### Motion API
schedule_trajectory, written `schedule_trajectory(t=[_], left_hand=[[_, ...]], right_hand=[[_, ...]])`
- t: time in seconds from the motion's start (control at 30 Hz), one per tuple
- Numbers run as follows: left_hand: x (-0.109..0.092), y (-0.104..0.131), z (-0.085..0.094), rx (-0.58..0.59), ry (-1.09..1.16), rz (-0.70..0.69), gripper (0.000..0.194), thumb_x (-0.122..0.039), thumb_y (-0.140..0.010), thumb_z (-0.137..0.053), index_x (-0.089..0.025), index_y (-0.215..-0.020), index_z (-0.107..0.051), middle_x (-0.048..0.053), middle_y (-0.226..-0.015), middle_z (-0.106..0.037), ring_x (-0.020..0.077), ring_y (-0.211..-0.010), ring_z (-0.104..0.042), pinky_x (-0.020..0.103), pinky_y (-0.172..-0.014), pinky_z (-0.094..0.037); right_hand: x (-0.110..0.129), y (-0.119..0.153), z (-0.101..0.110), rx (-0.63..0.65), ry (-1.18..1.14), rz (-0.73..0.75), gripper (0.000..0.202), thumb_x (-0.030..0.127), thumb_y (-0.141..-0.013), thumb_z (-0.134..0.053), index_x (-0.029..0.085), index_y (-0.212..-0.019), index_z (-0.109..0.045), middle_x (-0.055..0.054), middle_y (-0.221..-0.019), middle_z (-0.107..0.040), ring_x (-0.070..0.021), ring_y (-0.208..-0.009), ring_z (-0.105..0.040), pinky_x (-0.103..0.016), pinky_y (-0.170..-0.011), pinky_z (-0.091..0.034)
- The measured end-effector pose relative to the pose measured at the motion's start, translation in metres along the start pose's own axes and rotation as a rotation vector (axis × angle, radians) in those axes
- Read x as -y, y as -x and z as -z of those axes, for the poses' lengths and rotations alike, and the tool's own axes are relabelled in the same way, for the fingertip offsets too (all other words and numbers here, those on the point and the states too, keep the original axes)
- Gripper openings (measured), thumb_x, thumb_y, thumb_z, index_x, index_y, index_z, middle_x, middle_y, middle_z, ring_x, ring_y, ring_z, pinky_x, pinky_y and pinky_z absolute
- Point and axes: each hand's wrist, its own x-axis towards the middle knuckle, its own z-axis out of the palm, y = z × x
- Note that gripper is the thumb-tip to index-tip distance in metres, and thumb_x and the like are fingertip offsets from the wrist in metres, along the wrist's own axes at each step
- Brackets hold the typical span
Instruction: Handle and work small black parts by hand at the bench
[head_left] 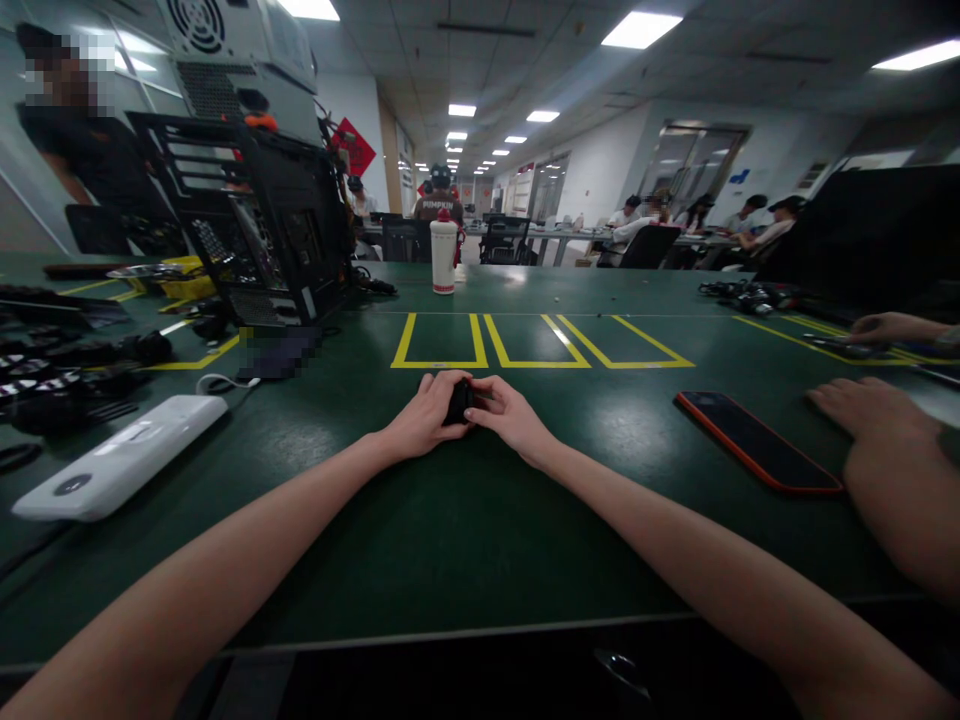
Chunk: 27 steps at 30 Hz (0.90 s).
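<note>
A small black object [459, 402] sits between my two hands near the middle of the green table [480, 540]; its kind is not clear, as fingers cover much of it. My left hand [429, 415] wraps over its left side and top, closed on it. From the right, my right hand [514, 415] grips its near edge between thumb and fingers. Just beyond both hands, yellow tape [439, 364] marks several open-topped outlines on the table.
At left stand an open black computer case [285, 230], a white power strip [127, 455] and tangled black cables. A white cup [443, 258] stands at the back. On the right lie an orange-edged phone [757, 440] and a co-worker's hands [874, 405], near a dark monitor [870, 235].
</note>
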Motion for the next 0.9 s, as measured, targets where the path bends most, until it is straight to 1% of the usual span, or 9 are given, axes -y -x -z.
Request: schedule_trajectory(t=[0.1,0.2,0.37,0.43,0.5,0.6,0.7,0.8,0.9], left_hand=[[0.0001,0.0,-0.0003,0.001,0.002,-0.01,0.052,-0.027,-0.073,-0.055,-0.018,-0.118,-0.03,0.01,-0.114,-0.043,0.0249,-0.1,-0.042,0.04,-0.086,-0.036],[0.0002,0.0001,-0.0004,0.007,-0.003,-0.005,0.054,-0.027,-0.073,-0.056,-0.018,-0.118,-0.03,0.01,-0.114,-0.043,0.0251,-0.1,-0.042,0.04,-0.086,-0.036],[0.0005,0.0003,-0.0005,0.01,-0.012,0.002,0.057,-0.03,-0.072,-0.059,-0.018,-0.119,-0.029,0.01,-0.115,-0.042,0.0253,-0.101,-0.041,0.039,-0.086,-0.037],[0.001,0.0003,-0.0008,0.008,-0.017,-0.005,0.057,-0.03,-0.072,-0.058,-0.018,-0.119,-0.029,0.01,-0.115,-0.042,0.0252,-0.1,-0.041,0.039,-0.086,-0.037],[0.0018,0.0003,-0.0014,0.004,-0.025,-0.013,0.057,-0.03,-0.072,-0.059,-0.017,-0.119,-0.03,0.01,-0.114,-0.043,0.0252,-0.101,-0.041,0.04,-0.087,-0.036],[0.0026,0.0005,-0.0021,0.001,-0.027,-0.01,0.058,-0.031,-0.072,-0.059,-0.017,-0.119,-0.029,0.01,-0.114,-0.043,0.0251,-0.101,-0.041,0.04,-0.088,-0.036],[0.0024,0.0008,-0.0021,0.003,-0.023,-0.002,0.059,-0.031,-0.072,-0.059,-0.017,-0.12,-0.029,0.01,-0.115,-0.042,0.0247,-0.1,-0.04,0.039,-0.088,-0.036],[0.0018,0.0011,-0.001,0.009,-0.028,-0.003,0.058,-0.03,-0.072,-0.059,-0.017,-0.12,-0.029,0.01,-0.115,-0.042,0.0248,-0.1,-0.04,0.038,-0.088,-0.036],[0.0015,0.001,-0.0003,0.015,-0.028,0.0,0.057,-0.029,-0.072,-0.058,-0.017,-0.119,-0.029,0.01,-0.115,-0.042,0.025,-0.1,-0.04,0.039,-0.086,-0.037]], right_hand=[[0.0019,0.0013,-0.0005,0.005,0.006,-0.013,0.034,0.016,-0.063,-0.065,0.021,-0.094,-0.052,-0.002,-0.104,-0.055,-0.0156,-0.097,-0.055,-0.036,-0.09,-0.042],[0.0031,0.002,-0.0007,-0.005,0.028,0.007,0.034,0.018,-0.063,-0.066,0.021,-0.094,-0.053,-0.002,-0.102,-0.055,-0.0148,-0.095,-0.055,-0.035,-0.09,-0.041],[0.0011,-0.0006,-0.001,-0.079,0.092,0.04,0.022,0.029,-0.07,-0.06,0.021,-0.09,-0.055,-0.001,-0.093,-0.058,-0.0139,-0.094,-0.053,-0.034,-0.09,-0.04],[-0.0005,-0.0024,-0.0011,-0.092,0.099,0.039,0.021,0.029,-0.071,-0.06,0.02,-0.088,-0.056,-0.001,-0.092,-0.058,-0.0136,-0.093,-0.054,-0.034,-0.089,-0.04],[-0.0017,-0.0037,-0.001,-0.107,0.096,0.043,0.022,0.027,-0.069,-0.062,0.02,-0.089,-0.056,-0.001,-0.092,-0.059,-0.0137,-0.093,-0.054,-0.033,-0.089,-0.04],[-0.0021,-0.0043,-0.0001,-0.126,0.098,0.006,0.03,0.025,-0.067,-0.063,0.019,-0.096,-0.056,-0.004,-0.097,-0.059,-0.0149,-0.094,-0.054,-0.034,-0.089,-0.04],[-0.0005,-0.0034,0.0007,-0.091,0.081,-0.04,0.034,0.025,-0.068,-0.063,0.018,-0.101,-0.056,-0.006,-0.101,-0.06,-0.0164,-0.095,-0.055,-0.036,-0.09,-0.039],[0.001,-0.0016,0.0005,-0.037,0.027,-0.022,0.031,0.021,-0.067,-0.063,0.019,-0.097,-0.056,-0.004,-0.102,-0.059,-0.0169,-0.099,-0.055,-0.036,-0.091,-0.039],[0.001,0.0006,0.0001,-0.016,-0.007,0.005,0.031,0.018,-0.065,-0.064,0.021,-0.094,-0.054,-0.001,-0.102,-0.058,-0.0164,-0.1,-0.054,-0.035,-0.091,-0.04]])
